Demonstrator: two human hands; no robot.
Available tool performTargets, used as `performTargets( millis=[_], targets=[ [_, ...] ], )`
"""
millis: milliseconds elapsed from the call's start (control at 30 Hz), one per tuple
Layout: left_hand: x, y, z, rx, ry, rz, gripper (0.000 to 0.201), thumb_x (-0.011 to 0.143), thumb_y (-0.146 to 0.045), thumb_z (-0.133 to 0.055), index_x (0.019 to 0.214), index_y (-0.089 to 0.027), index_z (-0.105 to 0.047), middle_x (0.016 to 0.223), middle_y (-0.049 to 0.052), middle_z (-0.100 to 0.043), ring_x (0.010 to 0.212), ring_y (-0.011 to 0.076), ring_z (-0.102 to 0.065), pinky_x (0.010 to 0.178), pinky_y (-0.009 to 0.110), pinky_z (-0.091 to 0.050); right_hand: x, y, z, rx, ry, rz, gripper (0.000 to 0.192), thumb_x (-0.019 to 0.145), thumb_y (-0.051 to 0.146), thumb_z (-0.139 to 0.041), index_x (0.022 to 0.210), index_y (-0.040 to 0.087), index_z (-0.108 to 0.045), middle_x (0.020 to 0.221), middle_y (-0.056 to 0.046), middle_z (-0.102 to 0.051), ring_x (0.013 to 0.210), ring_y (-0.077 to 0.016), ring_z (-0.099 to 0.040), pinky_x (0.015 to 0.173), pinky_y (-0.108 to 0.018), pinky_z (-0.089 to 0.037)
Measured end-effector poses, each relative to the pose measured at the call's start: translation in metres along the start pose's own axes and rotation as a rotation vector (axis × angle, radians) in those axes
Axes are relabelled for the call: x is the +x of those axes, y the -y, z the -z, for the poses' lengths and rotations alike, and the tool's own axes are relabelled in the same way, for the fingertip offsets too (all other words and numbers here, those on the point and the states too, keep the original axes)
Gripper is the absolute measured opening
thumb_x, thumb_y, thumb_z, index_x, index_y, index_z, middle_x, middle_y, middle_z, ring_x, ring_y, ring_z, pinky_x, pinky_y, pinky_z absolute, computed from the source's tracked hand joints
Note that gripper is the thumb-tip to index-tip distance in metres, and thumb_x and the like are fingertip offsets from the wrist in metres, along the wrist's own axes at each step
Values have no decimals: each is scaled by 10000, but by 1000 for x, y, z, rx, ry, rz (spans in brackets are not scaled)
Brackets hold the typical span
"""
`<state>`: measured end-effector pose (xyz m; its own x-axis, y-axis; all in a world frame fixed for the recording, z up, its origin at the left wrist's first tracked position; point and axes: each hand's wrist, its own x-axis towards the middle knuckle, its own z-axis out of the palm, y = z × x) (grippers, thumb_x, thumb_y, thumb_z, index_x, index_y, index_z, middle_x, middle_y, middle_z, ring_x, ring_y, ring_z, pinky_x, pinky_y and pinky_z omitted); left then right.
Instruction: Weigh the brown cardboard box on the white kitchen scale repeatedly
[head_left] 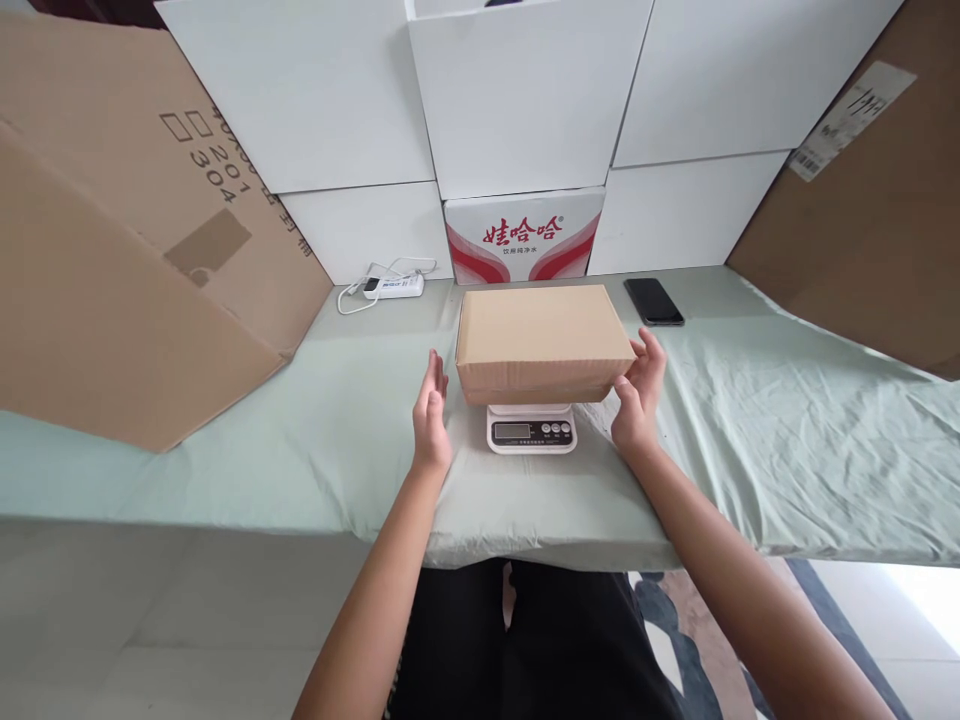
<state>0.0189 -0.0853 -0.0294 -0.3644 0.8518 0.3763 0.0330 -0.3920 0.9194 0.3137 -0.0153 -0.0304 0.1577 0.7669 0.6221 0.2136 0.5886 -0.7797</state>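
Note:
A closed brown cardboard box [544, 335] rests on top of a small white kitchen scale [531, 432]. Only the scale's front, with its display and buttons, shows below the box. Beside the box's left end, my left hand [433, 415] is held upright, open, with a small gap to the cardboard. At the right end is my right hand [640, 395], its fingers apart and curved along that side. The right thumb and fingers are at the box's lower right corner and seem to touch it lightly.
A black phone [655, 301] lies behind on the right of the green cloth-covered table [255, 450]. A white power strip [394, 287] with a cable lies back left. White boxes [525, 100] form a wall behind. Large cardboard panels stand left [135, 200] and right [885, 220].

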Motion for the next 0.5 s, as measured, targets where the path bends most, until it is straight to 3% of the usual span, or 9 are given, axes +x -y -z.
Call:
performTargets(
  millis=[500],
  targets=[
    [0, -2, -1, 2, 17, 0, 848, 1059, -831, -490, 1714, -298, -569, 1866, 78, -467, 1792, 326, -319, 1461, 445, -328, 1, 2, -1, -11, 0, -24, 731, 970, 684, -593, 1626, 382, -476, 1474, -109, -594, 1384, -394, -617, 1173, -656, -536]
  ],
)
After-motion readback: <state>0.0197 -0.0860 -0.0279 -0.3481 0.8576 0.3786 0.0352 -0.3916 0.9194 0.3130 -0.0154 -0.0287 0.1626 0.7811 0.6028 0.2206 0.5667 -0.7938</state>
